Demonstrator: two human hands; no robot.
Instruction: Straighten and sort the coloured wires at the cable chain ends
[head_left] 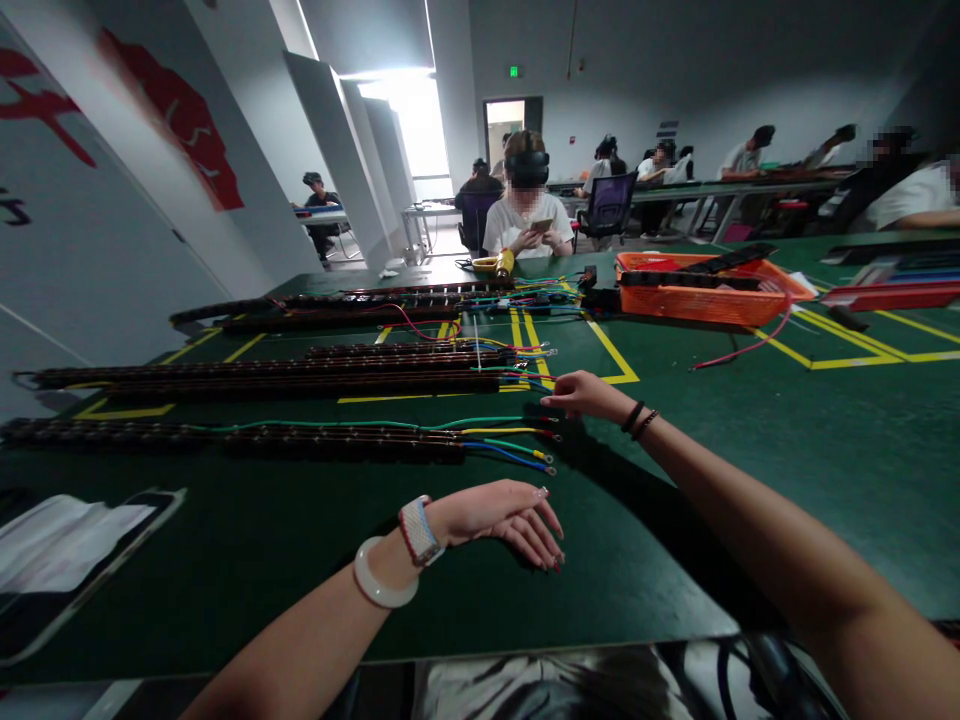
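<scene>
My right hand (592, 396) reaches over the green table, thumb and fingers pinched together at the ends of thin coloured wires (534, 384). These wires come out of a long dark cable bundle (300, 376) that lies across the table. Which wire is between the fingertips is partly hidden. Closer to me lies a second long dark bundle (225, 440); its green, yellow and blue wires (506, 452) end in ring terminals. My left hand (499, 515) hovers palm down just below those terminals, fingers loosely stretched and apart, holding nothing.
Further back are more dark bundles (300, 310) with loose wires. An orange basket (690, 300) holding dark strips stands at the back right, a red wire (742, 350) hanging from it. Papers lie on a tray (75, 545) at left. Across the table sits a person (526, 215) holding a phone.
</scene>
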